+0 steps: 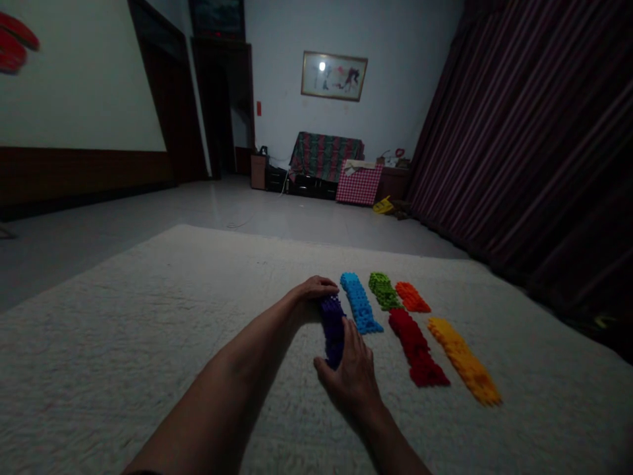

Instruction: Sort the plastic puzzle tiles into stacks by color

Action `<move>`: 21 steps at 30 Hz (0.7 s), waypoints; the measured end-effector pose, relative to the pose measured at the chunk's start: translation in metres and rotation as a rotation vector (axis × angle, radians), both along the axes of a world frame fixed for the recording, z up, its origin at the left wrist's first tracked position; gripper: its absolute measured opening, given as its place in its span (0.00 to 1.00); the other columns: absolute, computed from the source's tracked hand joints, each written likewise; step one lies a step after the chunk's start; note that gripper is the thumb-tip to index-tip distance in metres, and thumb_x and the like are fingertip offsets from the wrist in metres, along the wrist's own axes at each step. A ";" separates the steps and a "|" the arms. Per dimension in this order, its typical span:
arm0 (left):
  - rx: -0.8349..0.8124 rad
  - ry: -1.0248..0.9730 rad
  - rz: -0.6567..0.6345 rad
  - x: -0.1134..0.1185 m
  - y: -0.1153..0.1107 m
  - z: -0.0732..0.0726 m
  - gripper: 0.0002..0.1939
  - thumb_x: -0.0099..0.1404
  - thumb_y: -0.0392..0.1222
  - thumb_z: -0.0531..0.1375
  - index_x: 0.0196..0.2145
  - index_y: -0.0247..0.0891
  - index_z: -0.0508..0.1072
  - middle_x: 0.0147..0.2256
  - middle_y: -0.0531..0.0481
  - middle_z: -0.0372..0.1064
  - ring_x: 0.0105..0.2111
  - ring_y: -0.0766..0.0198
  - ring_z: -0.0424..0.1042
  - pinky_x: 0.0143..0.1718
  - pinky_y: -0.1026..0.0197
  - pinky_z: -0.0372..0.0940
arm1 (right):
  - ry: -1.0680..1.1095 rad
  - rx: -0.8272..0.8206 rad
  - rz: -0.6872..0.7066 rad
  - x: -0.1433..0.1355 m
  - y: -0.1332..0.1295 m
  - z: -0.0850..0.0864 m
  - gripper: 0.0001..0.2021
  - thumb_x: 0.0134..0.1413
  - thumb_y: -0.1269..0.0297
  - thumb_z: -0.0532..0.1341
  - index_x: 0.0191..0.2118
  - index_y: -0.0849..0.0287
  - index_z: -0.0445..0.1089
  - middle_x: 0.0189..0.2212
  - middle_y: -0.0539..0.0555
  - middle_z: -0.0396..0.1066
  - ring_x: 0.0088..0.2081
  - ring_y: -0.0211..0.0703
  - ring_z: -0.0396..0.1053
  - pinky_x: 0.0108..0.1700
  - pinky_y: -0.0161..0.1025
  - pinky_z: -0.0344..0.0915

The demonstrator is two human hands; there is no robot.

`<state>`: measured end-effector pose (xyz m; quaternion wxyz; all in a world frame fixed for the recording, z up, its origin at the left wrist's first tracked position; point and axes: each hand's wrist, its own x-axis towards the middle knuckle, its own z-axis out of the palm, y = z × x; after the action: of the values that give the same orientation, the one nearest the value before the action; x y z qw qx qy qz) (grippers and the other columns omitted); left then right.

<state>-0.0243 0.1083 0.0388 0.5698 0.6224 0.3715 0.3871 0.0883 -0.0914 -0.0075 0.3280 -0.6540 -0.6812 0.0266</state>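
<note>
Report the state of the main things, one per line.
Purple strip: lying on the mat
Left hand: resting on purple strip's far end
Right hand: open, around purple strip's near part
Blue strip: lying untouched
Green strip: lying untouched
Orange strip: lying untouched
Red strip: lying untouched
Yellow strip: lying untouched
Curtain: hanging in folds
Framed picture: hung up
</note>
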 end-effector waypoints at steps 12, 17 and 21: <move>0.125 0.383 0.158 -0.052 -0.069 -0.003 0.25 0.65 0.46 0.60 0.57 0.33 0.74 0.53 0.41 0.75 0.52 0.55 0.74 0.56 0.57 0.66 | 0.189 0.097 0.123 -0.057 0.003 0.010 0.44 0.51 0.58 0.63 0.71 0.56 0.43 0.61 0.66 0.60 0.59 0.61 0.66 0.55 0.57 0.70; 0.123 0.470 0.247 -0.116 -0.073 0.005 0.22 0.61 0.46 0.62 0.51 0.37 0.78 0.54 0.45 0.75 0.57 0.53 0.70 0.61 0.55 0.63 | 0.252 0.125 0.220 -0.124 0.005 0.008 0.42 0.51 0.59 0.63 0.70 0.55 0.46 0.62 0.65 0.56 0.61 0.60 0.64 0.56 0.56 0.70; 0.104 0.465 0.313 -0.178 -0.073 0.011 0.22 0.61 0.48 0.62 0.51 0.37 0.78 0.53 0.45 0.76 0.57 0.53 0.70 0.62 0.54 0.62 | 0.332 0.124 0.273 -0.187 0.012 0.008 0.41 0.49 0.60 0.63 0.68 0.56 0.49 0.63 0.65 0.54 0.62 0.60 0.62 0.58 0.55 0.69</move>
<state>-0.2021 0.0353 0.0502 0.3700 0.6578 0.5636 0.3357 -0.0986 -0.0796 0.0001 0.4687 -0.5210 -0.7003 0.1360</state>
